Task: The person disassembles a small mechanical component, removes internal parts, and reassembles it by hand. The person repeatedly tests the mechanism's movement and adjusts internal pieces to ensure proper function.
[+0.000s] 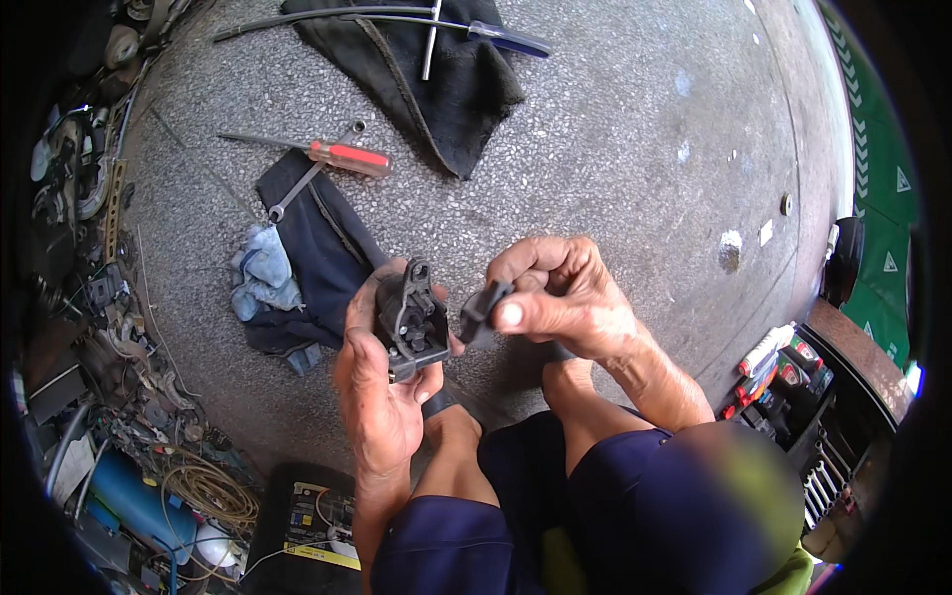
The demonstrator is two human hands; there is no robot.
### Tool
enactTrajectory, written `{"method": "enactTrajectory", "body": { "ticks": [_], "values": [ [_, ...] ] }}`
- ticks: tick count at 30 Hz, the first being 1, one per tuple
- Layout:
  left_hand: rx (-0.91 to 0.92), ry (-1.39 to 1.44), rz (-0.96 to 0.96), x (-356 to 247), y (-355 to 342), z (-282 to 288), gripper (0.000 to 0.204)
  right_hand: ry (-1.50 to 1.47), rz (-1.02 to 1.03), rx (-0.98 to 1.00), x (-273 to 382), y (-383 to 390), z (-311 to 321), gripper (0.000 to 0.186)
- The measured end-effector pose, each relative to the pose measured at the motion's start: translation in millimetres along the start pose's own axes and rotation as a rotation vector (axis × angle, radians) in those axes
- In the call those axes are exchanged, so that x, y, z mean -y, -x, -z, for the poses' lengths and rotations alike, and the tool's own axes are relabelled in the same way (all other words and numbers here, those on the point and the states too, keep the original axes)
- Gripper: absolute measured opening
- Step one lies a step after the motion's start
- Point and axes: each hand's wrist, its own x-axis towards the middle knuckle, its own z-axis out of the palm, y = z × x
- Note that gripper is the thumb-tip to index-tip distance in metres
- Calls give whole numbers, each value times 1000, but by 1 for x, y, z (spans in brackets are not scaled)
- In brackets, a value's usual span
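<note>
Head view: person squatting over speckled floor [615, 139], left hand [382, 387] cradling black mechanical part [410, 319] upright at knee height, open face turned toward them, probably for looking inside. Right hand [565, 297] pinching small black piece [483, 309] just beside it. Red-handled screwdriver [342, 156] lying on floor within reach.

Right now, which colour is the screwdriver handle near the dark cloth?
Red, seen in the head view: the screwdriver handle.

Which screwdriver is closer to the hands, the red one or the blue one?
The red-handled screwdriver. It lies by the dark blue cloth, just above the left hand. The blue-handled screwdriver lies farther off, at the top, on the black cloth.
</note>
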Motion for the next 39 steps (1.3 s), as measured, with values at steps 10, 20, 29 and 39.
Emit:
{"method": "enactTrajectory", "body": {
  "ticks": [10,20,29,39],
  "values": [
    [-50,-115,97,-5,2,-8,75,164,-19,-44,5,5,-17,23],
    [-63,-145,107,-5,2,-9,76,-13,7,-79,6,11,-27,24],
    [-40,-77,111,0,0,-8,75,95,157,-188,-8,10,-32,25],
    [-27,-240,-117,-1,3,-12,88,411,305,-202,4,16,-40,20]
  ]
}}
